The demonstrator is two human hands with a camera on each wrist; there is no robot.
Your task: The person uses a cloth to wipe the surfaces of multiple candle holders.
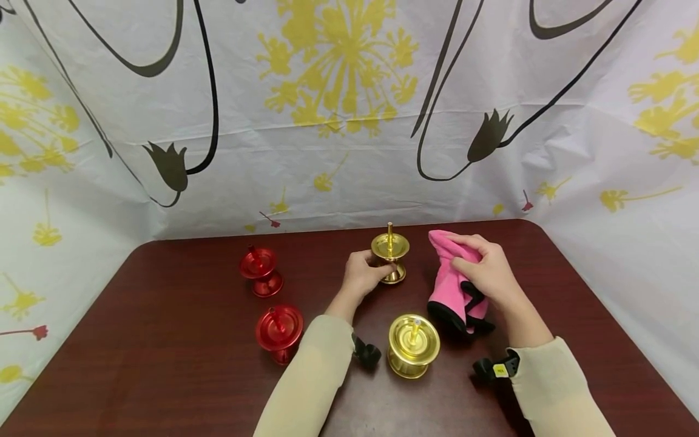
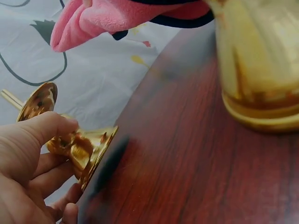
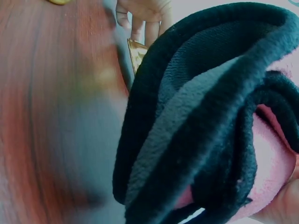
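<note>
the left hand (image 1: 363,274) grips the far gold candle holder (image 1: 390,255) by its narrow stem, thumb and fingers curled round it just under the dish. in the left wrist view the thumb (image 2: 44,128) lies over the stem and the other fingers wrap beneath, and the holder (image 2: 70,135) leans with its foot touching the table edge-on; from the head view i cannot tell how far it tilts. it sits near the middle of the dark red table (image 1: 164,340), toward the back edge.

the right hand (image 1: 488,270) holds a pink cloth (image 1: 450,282) with a black lining, fingers bunched together and closed on the fabric near its top. the cloth hangs down just right of the far gold candle holder, apart from it, its black lower end at the table. the right wrist view shows mostly the black folds of the cloth (image 3: 196,116), with the pink side at the right edge.

a second gold candle holder (image 1: 413,345) stands upright on the table nearer the person than the far one, between the two forearms. two red candle holders (image 1: 262,272) (image 1: 279,332) stand well to the left of the far gold candle holder, one behind the other. a flowered white sheet (image 1: 349,109) rises behind the table and at both sides.
</note>
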